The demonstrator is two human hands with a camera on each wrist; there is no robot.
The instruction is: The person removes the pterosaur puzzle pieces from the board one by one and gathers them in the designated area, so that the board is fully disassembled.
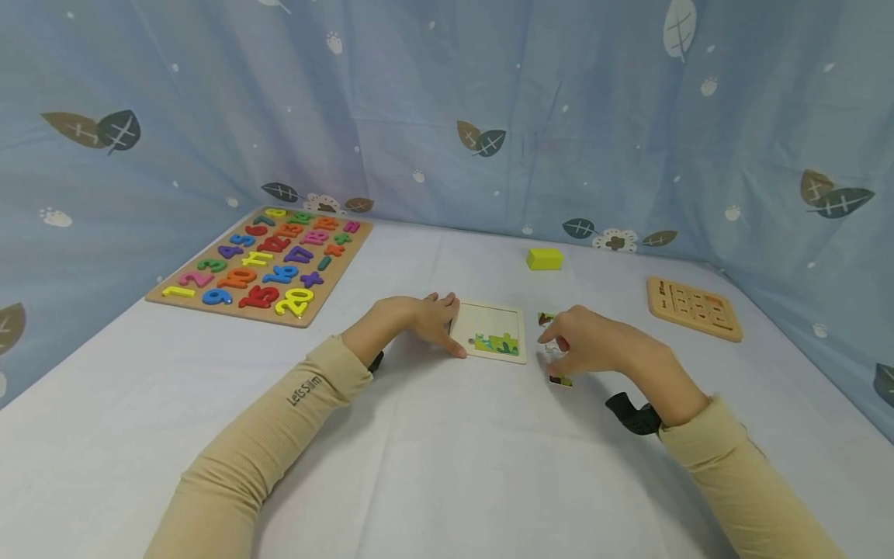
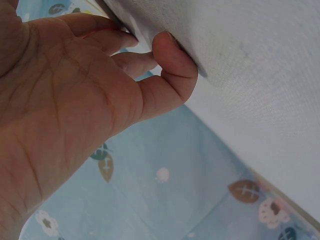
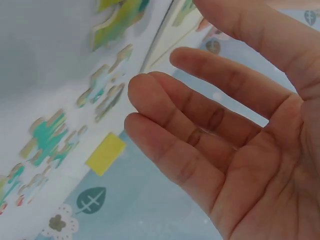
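A square wooden puzzle tray lies on the white table, with joined green puzzle pieces in its lower right part. My left hand rests at the tray's left side, fingers spread, its thumb by the near corner. To the right of the tray, my right hand hovers low over loose puzzle pieces, partly hiding them. The right wrist view shows its fingers loosely bent with nothing between them, several jigsaw pieces lying past the fingertips.
A yellow block stands behind the tray. At the far left is a board with colourful numbers and signs. A small wooden number board lies at the right. A blue patterned curtain hangs behind the table.
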